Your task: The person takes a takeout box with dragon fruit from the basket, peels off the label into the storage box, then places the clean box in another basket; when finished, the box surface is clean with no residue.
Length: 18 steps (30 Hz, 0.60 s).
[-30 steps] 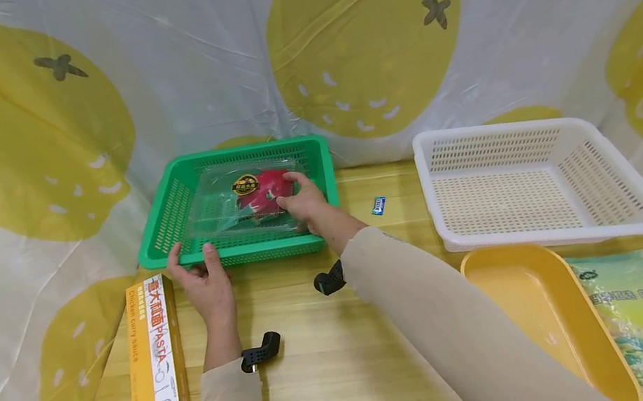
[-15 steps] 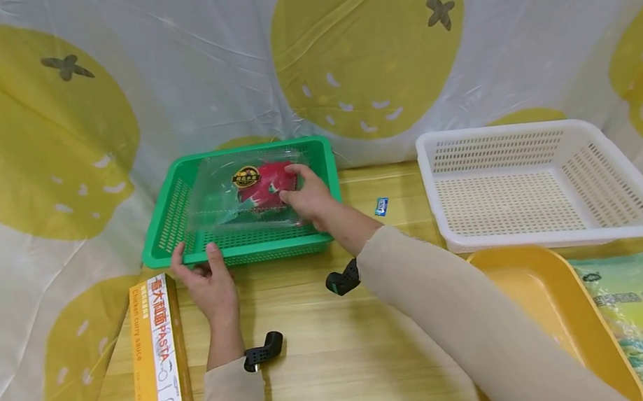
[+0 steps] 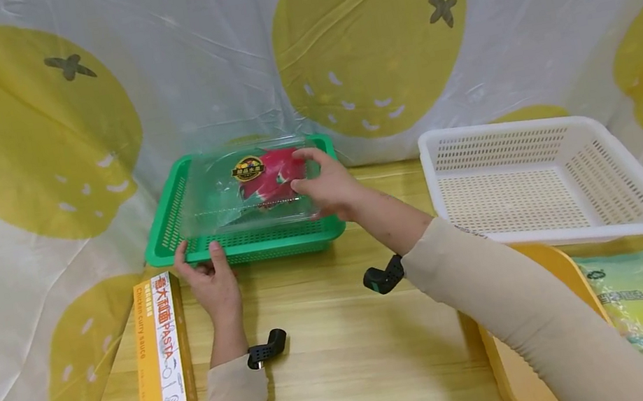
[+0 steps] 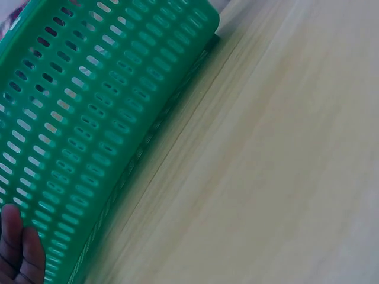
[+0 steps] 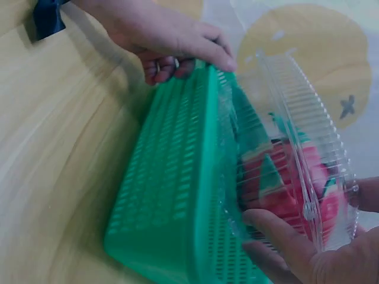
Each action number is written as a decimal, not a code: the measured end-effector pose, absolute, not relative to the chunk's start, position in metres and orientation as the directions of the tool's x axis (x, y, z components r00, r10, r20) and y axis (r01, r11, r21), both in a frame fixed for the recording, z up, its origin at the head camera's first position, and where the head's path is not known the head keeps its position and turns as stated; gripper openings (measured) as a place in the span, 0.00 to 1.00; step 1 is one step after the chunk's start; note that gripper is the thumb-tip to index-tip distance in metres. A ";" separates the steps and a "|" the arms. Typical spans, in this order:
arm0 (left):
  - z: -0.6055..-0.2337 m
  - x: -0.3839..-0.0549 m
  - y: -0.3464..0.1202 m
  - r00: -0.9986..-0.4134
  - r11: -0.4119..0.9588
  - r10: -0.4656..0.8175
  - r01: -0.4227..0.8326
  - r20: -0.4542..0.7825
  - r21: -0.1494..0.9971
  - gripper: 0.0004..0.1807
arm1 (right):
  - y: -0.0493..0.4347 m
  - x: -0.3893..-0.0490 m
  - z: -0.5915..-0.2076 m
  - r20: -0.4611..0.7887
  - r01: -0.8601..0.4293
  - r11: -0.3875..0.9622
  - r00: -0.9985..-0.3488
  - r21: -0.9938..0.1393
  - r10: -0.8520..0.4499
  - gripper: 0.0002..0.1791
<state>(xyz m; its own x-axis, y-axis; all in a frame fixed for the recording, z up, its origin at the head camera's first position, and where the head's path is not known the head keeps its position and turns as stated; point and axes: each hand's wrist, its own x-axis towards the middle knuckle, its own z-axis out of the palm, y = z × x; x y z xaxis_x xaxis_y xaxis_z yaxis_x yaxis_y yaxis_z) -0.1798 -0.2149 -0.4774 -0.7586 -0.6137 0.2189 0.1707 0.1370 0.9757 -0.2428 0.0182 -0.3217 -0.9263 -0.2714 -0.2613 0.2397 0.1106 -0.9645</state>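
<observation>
While right fingers point(image 3: 313, 156) grip clamshell point(image 3: 231, 193) | long axis sideways | left fingers point(image 3: 181, 258) hold green basket point(image 3: 271, 245)

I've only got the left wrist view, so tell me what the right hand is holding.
Observer: The right hand grips a clear plastic box with a red fruit inside.
Operator: I see two fingers against the green basket. Say where the left hand has its thumb.
Observer: The head view shows it over the basket's front rim.
Operator: Now name whatever lies to the left of that hand.
Observer: A yellow-and-white pasta box lies there on the table.
</observation>
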 end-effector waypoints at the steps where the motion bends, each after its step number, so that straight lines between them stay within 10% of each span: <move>1: -0.478 -0.180 -0.215 -0.758 0.136 -0.612 0.177 0.223 0.975 0.33 | 0.023 -0.240 -0.318 -0.262 0.237 0.120 -0.925 -0.964 -0.277 0.30; 18: -0.476 -0.180 -0.214 -0.751 0.151 -0.611 0.200 0.251 0.968 0.32 | 0.097 -0.191 -0.293 -0.229 0.214 0.088 -0.942 -0.973 -0.247 0.34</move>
